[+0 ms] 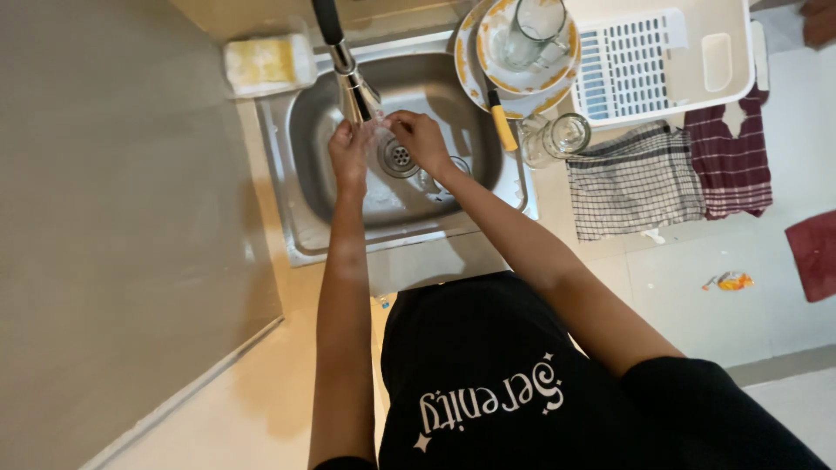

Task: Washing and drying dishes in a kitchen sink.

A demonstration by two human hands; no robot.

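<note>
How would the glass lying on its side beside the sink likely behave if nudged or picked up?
The glass lies on its side on the counter, so a nudge would probably make it roll, perhaps toward the sink. It looks like clear glass, so likely rigid and breakable if dropped. If wet from washing, which cannot be told here, it could be slippery.

Home kitchen: steel sink [305,218], dish rack [697,61], plates [522,100].

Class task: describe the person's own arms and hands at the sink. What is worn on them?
Both forearms are bare; the left hand and right hand wear no gloves, and no rings or watch can be made out. Short black sleeves end near the upper arms, part of a black top with white lettering.
</note>
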